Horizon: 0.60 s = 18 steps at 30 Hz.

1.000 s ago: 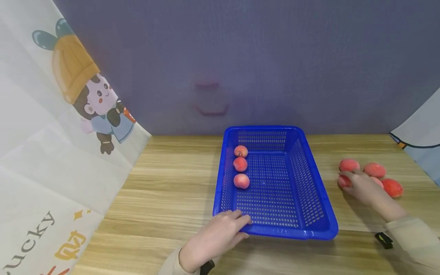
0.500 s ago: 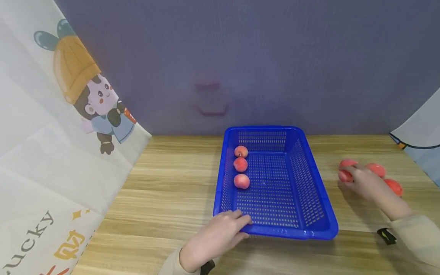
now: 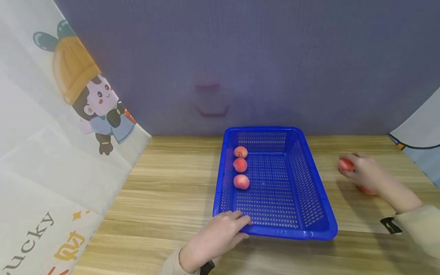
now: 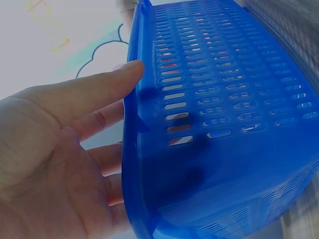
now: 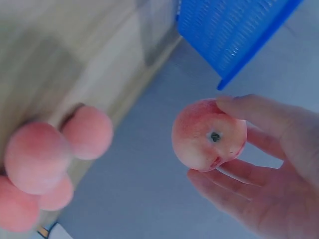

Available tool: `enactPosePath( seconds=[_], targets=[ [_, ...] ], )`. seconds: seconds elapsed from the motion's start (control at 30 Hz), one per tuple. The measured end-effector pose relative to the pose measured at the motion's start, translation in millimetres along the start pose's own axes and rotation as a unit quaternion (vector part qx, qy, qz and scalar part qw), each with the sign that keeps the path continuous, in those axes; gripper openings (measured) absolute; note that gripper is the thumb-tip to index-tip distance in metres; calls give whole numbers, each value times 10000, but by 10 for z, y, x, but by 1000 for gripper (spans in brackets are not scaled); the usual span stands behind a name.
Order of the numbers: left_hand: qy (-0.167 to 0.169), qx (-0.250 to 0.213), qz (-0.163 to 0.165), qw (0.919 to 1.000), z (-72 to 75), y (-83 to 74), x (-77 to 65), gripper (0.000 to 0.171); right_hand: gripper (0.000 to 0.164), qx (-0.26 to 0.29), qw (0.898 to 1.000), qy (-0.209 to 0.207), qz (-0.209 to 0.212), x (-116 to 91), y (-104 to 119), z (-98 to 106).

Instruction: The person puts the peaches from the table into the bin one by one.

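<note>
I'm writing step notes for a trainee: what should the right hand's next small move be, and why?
I'd likely move the right hand left, bringing its reddish fruit over the blue basket. That fruit is gripped but outside the basket, three similar fruits lie along the basket's left side with bare floor beside them, and the left hand grips the near rim.
</note>
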<state>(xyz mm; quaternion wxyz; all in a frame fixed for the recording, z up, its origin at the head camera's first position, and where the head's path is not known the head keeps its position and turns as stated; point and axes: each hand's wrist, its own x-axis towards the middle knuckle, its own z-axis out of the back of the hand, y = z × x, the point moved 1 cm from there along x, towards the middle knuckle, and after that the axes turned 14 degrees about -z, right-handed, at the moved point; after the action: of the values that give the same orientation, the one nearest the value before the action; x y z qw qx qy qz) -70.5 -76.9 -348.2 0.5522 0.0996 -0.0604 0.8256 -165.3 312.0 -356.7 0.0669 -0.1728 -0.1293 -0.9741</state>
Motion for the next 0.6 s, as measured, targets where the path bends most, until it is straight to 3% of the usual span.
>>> enactPosePath(
  seconds=[0.33, 0.6],
  targets=[
    [-4, -68, -7, 10000, 6, 1, -2, 20, 44, -188, 9994, -55, 277, 169, 168, 250],
    [82, -59, 56, 9999, 6, 2, 0, 20, 42, -117, 9941, -518, 944, 265, 297, 319]
  ],
)
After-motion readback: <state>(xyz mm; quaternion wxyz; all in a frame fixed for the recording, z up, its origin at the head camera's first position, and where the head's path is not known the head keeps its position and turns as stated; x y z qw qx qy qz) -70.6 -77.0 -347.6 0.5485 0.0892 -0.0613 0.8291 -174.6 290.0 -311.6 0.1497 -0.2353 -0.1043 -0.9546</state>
